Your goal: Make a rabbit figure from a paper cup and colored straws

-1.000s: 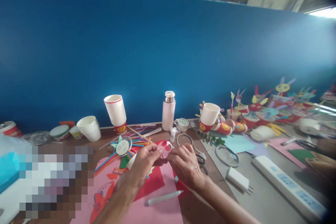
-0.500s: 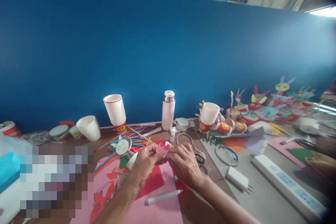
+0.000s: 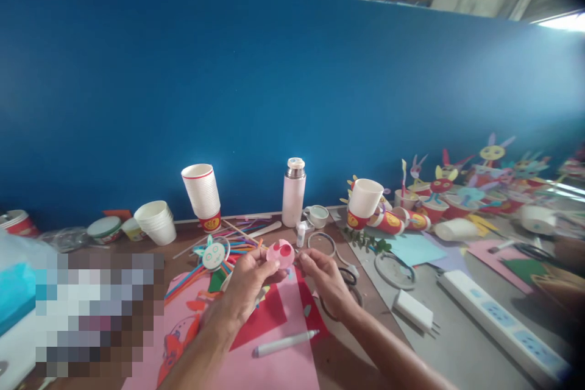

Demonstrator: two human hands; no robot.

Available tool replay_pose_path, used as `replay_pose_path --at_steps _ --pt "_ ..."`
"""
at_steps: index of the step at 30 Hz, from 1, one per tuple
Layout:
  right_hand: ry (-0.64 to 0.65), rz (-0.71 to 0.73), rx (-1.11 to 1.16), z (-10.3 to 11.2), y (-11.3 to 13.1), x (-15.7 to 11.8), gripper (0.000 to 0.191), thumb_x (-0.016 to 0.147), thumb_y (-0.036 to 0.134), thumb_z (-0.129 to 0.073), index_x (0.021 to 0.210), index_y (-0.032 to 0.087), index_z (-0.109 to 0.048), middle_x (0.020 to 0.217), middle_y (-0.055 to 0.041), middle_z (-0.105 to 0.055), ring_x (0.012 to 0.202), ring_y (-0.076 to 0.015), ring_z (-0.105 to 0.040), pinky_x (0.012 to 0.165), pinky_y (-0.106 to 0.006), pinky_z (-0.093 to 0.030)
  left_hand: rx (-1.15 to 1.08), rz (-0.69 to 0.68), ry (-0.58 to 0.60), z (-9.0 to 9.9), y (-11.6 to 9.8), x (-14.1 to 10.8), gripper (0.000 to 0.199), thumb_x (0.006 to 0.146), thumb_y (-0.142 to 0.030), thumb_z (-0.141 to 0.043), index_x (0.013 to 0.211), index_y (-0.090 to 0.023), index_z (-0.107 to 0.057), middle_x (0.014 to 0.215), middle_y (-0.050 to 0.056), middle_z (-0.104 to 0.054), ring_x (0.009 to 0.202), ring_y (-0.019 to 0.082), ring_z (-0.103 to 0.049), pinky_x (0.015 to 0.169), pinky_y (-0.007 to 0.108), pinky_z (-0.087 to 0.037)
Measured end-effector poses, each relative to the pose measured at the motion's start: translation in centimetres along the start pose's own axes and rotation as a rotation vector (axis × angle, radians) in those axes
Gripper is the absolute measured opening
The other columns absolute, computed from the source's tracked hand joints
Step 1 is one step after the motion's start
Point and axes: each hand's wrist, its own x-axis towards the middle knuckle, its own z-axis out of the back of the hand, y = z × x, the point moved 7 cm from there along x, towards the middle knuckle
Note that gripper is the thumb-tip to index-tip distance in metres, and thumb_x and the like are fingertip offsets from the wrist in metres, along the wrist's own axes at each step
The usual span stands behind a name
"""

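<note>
Between the thumb and fingers of my left hand [image 3: 249, 283] is a small pink paper disc [image 3: 280, 255] with two red ovals on it. My right hand [image 3: 325, 280] is just right of the disc, thumb and fingertips pinched together. Anything in that pinch is too small to make out. Below both hands lie a pink sheet [image 3: 274, 372] and a red sheet [image 3: 262, 320], with a white marker [image 3: 286, 343] across the pink one. A pale green rabbit-face cutout [image 3: 214, 254] rests left of my left hand, among coloured pipe cleaners [image 3: 185, 283].
Behind the hands stand a stack of paper cups [image 3: 201, 192], a pink thermos [image 3: 293, 198] and a small glue bottle [image 3: 300, 234]. To the right are a power strip [image 3: 500, 323], a white charger [image 3: 414, 311], a light-blue sheet [image 3: 418, 248] and several cup figures [image 3: 443, 183].
My right hand has drawn back a little from the disc, which now faces me more fully. At the right, a light-blue sheet shows where an orange one was.
</note>
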Motion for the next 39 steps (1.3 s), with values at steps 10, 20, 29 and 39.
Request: replay_pose_path --at_steps 10,20,29,39 --pt "0.079 -0.098 0.181 -1.4 -1.3 -0.2 0.031 0.074 0.045 -0.063 0.072 0.014 -0.059 0.063 0.0012 -0.054 0.056 -0.0094 -0.042 0.055 -0.021 -0.032 0.029 -0.096 0.046 -0.3 0.3 0.6 0.018 0.061 -0.025 -0.071 0.068 -0.014 -0.059 0.062 0.003 -0.066 0.061 0.015 -0.063 0.067 0.029 -0.05" --pt "0.035 -0.102 0.138 -1.4 -1.3 -0.2 0.032 0.072 0.044 -0.064 0.066 0.014 -0.055 0.058 0.0029 -0.049 0.052 -0.0083 -0.038 0.051 -0.021 -0.029 0.195 -0.071 0.12 -0.7 0.9 0.4 0.023 0.07 -0.033 -0.063 0.08 -0.012 -0.064 0.065 0.003 -0.062 0.052 0.011 -0.057 0.054 0.024 -0.047" --pt "0.06 -0.114 0.236 -1.6 -1.4 -0.3 0.033 0.076 0.045 -0.06 0.064 0.014 -0.055 0.058 0.0023 -0.048 0.054 -0.0091 -0.039 0.055 -0.021 -0.031 0.267 -0.086 0.071 -0.6 0.3 0.3 0.019 0.07 -0.029 -0.061 0.07 -0.011 -0.064 0.058 0.003 -0.062 0.048 0.01 -0.054 0.05 0.021 -0.042" --pt "0.072 -0.132 0.342 -2.3 -2.8 -0.7 0.037 0.079 0.049 -0.055 0.066 0.015 -0.055 0.06 0.0013 -0.048 0.054 -0.0095 -0.04 0.055 -0.022 -0.033 0.255 -0.13 0.035 -0.6 -0.3 0.0 0.016 0.068 -0.028 -0.061 0.066 -0.012 -0.066 0.057 0.003 -0.062 0.051 0.012 -0.056 0.05 0.021 -0.044"
